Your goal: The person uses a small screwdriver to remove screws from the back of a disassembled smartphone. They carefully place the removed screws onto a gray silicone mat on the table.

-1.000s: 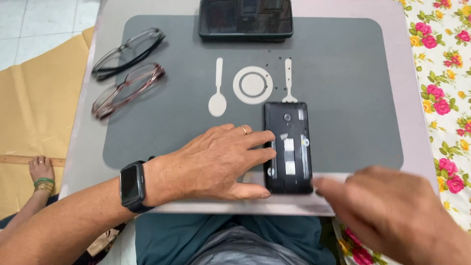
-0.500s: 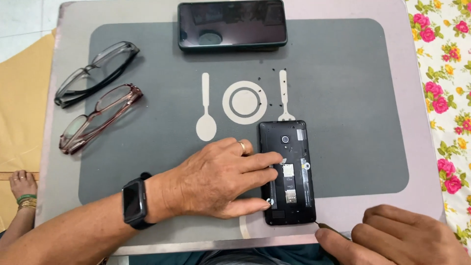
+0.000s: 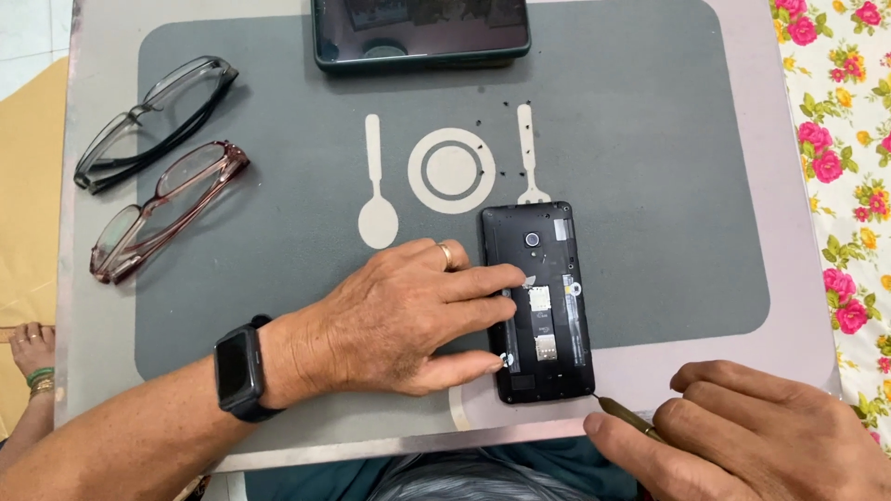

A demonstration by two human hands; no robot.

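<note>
The left hand (image 3: pixel 399 320) lies flat on the grey mat (image 3: pixel 650 167), palm down, fingers spread and stretched to the right — the fingertips press on the left edge of the phone (image 3: pixel 540 301). It grasps nothing, it only holds the phone down. The phone lies near the front edge of the table (image 3: pixel 789 306), its back cover off. The right hand (image 3: pixel 742 436) is curled, pinching a thin tool (image 3: pixel 624 415) whose tip touches the phone's lower right corner.

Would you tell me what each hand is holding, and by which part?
The right hand pinches a thin tool by its handle. The left hand grips nothing; its fingers press the opened phone at its left edge.
</note>
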